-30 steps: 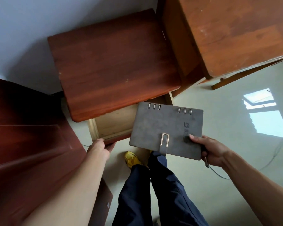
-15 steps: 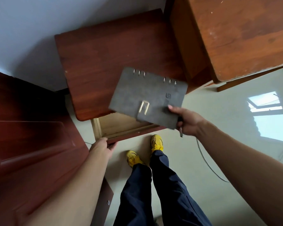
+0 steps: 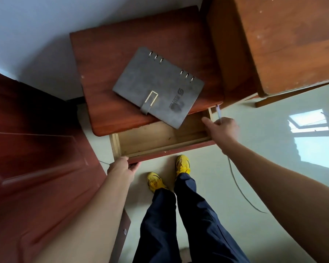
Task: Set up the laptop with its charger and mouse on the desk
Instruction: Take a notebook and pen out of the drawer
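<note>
Notebook (image 3: 158, 86) on the bench (image 3: 110, 73), overhanging the open drawer (image 3: 160, 137).
Left grip (image 3: 122, 168) clasps the drawer front (fingertips hidden); right grip (image 3: 221, 130) pinches a pen (image 3: 218, 112).

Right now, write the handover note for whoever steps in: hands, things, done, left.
Left hand: gripping the front edge of the open drawer of the small red-brown cabinet.
Right hand: beside the drawer's right end, holding a pen; no longer on the notebook.
Grey ring-bound notebook: now lying closed on the cabinet top, one corner overhanging the drawer; a second ago it was in the right hand.
The visible part of the drawer looks empty.
A thin cable trails on the floor.
Laptop, charger and mouse: none in view.
Left: find all three and set them up on the desk.
</note>
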